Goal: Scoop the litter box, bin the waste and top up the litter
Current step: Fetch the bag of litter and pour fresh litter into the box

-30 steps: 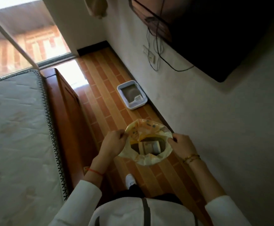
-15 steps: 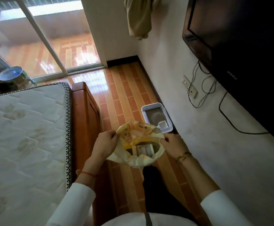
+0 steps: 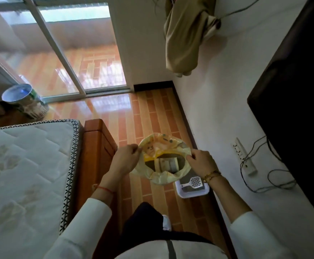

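Standing in the narrow strip of tiled floor [image 3: 148, 116] between bed and wall. Left hand [image 3: 125, 159] pinching the near-left rim of a yellow plastic bag [image 3: 160, 176], grip clenched on the plastic. Right hand [image 3: 201, 162] pinching the right rim the same way, grip closed on the bag. Bag mouth pulled wide between the two hands, some pale boxy contents visible inside, too blurred to identify. Bag held in the air, above the floor.

Litter box [image 3: 193, 192] on the floor against the wall, just below and to the right of the bag, its far part hidden behind the bag. White slotted scoop [image 3: 194, 182] lying inside the litter box, head toward the wall side. Wooden bed frame [image 3: 96, 146] edge close to the left of the bag, mattress [image 3: 27, 165] beyond it. Open floor stretching past the bag toward the glass door [image 3: 59, 53]. Shoe [image 3: 166, 222] on the floor nearer than the litter box. Power strip [image 3: 244, 156] and cables on the wall to the right of the litter box.
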The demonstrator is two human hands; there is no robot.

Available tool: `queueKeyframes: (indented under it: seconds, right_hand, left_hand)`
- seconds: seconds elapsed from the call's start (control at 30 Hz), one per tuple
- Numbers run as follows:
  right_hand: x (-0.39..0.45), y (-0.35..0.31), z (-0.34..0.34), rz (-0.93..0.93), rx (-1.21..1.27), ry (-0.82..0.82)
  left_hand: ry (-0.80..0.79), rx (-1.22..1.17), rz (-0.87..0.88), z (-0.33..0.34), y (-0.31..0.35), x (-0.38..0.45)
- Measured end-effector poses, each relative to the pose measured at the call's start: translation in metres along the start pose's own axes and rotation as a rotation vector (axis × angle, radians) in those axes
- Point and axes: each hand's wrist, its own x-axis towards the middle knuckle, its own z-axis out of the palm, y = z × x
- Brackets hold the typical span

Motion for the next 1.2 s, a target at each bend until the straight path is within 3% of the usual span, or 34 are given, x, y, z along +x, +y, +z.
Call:
queueKeyframes:
  seconds: [0.4,0.67,0.9,1.2]
  right_hand:
    - [0.229,-0.008,-0.003,0.215,0.009,0.038]
    - [0.361,0.018,0.012,0.333,0.004,0.006]
    - [0.482,0.105,0.084,0.375,-0.034,0.000]
    - [0.626,0.254,0.253,0.307,-0.125,0.032]
  left_hand:
    - [-0.219,0.127,0.160,0.022,-0.001,0.265]
    - [-0.355,0.173,0.243,0.077,-0.015,0.420]
    - [-0.362,0.217,0.304,0.194,-0.065,0.524]
    - [-0.255,0.154,0.354,0.398,-0.193,0.627]
